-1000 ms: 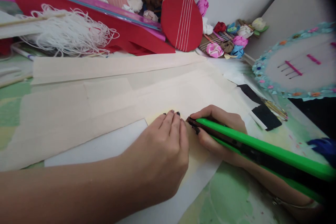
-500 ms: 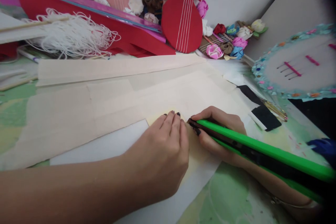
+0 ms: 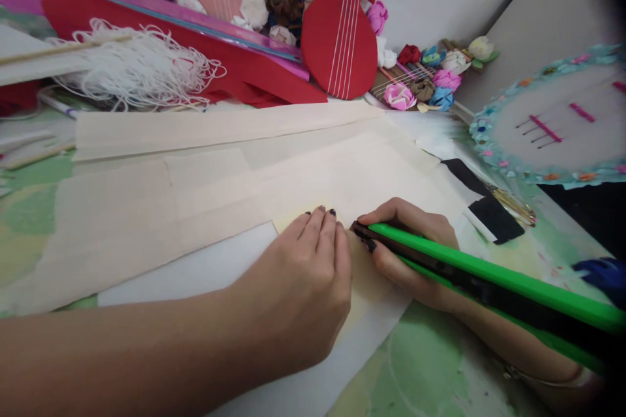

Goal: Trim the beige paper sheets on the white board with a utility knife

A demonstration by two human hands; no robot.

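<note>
Green tool (image 3: pixel 489 272) is in the right grip (image 3: pixel 430 225), its dark tip pinched between thumb and fingers. The tip sits just beside the fingers of the left grip (image 3: pixel 308 280); whether it touches the sheet below cannot be told. The tool's long body, green with a black band, slants down over the right forearm to the right edge, where its end is lost in shadow. A bracelet circles the right wrist.

The left grip lies palm down, fingers straight and side by side, pressing on a yellowish sheet (image 3: pixel 374 283). Beneath that is a white sheet (image 3: pixel 180 273), showing on both sides of the left arm. Beyond both spreads a large cream sheet (image 3: pixel 317 172), creased, with a long cream strip (image 3: pixel 220 130) along its far side.

To the right on the green-patterned counter (image 3: pixel 420 358) lie black pieces (image 3: pixel 496 217), with a gold-coloured item near them, and a blurred blue thing (image 3: pixel 604 277).

At the back are a heap of white string (image 3: pixel 147 65), red material (image 3: pixel 254 78), a red lute (image 3: pixel 338 45) with white strings, paper flowers (image 3: pixel 401 94) and an oval panel (image 3: pixel 552 101) with a blue rim.
</note>
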